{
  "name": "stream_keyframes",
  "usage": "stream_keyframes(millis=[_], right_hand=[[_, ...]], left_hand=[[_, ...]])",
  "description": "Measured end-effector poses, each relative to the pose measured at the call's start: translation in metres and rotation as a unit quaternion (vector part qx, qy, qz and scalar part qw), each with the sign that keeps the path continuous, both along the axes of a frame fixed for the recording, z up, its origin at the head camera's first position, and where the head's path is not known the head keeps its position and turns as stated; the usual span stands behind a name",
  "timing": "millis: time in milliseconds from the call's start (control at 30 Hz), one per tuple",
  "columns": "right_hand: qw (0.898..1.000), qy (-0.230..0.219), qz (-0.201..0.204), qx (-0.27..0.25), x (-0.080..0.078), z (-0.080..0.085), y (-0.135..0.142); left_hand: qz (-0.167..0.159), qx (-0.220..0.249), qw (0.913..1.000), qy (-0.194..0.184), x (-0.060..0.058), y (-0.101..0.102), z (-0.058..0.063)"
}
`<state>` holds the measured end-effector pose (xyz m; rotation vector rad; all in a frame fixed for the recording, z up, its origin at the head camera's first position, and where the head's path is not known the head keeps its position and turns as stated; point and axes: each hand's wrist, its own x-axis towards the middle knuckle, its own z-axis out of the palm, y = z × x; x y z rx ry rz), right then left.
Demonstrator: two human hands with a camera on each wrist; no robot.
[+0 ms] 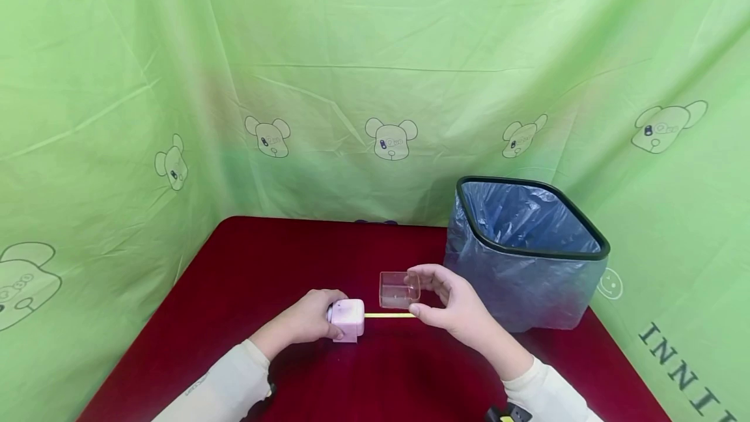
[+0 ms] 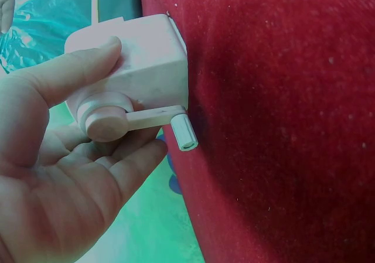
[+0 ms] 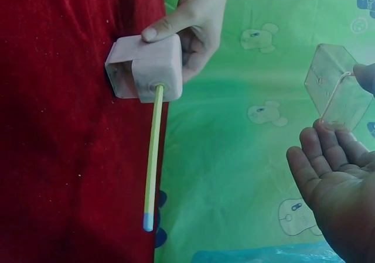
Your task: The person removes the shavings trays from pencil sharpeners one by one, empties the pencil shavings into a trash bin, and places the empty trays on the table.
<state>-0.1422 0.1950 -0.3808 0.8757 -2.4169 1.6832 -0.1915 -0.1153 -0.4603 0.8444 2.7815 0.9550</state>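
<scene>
A pale pink crank pencil sharpener [image 1: 349,318] is gripped by my left hand [image 1: 313,318], thumb on one side and fingers on the other. Its crank handle [image 2: 155,118] shows in the left wrist view. From the sharpener's face sticks a yellow pencil [image 3: 153,157] with a blue end, which no hand holds. The slot in the sharpener's lower part [image 3: 123,78] stands vacant in the right wrist view. Above the pencil, my right hand [image 1: 451,298] pinches a clear plastic box [image 1: 392,290], the size of a shavings drawer, between thumb and fingers.
At the right stands a bin [image 1: 530,292] with a black rim and a bluish plastic liner, close behind the right hand. A dark red cloth [image 1: 316,253] covers the table. Green printed curtains [image 1: 328,83] hang around the back and sides.
</scene>
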Motion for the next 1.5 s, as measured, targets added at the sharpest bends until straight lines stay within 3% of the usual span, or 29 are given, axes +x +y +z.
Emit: stream_keyframes(millis=[933, 1500], right_hand=[[1.000, -0.029, 0.009, -0.003, 0.004, -0.016, 0.000], [0.999, -0.031, 0.025, -0.014, 0.007, -0.035, -0.005]], left_hand=[[-0.003, 0.003, 1.0000, 0.000, -0.004, -0.002, -0.001], [-0.001, 0.004, 1.0000, -0.008, 0.000, 0.000, 0.000]])
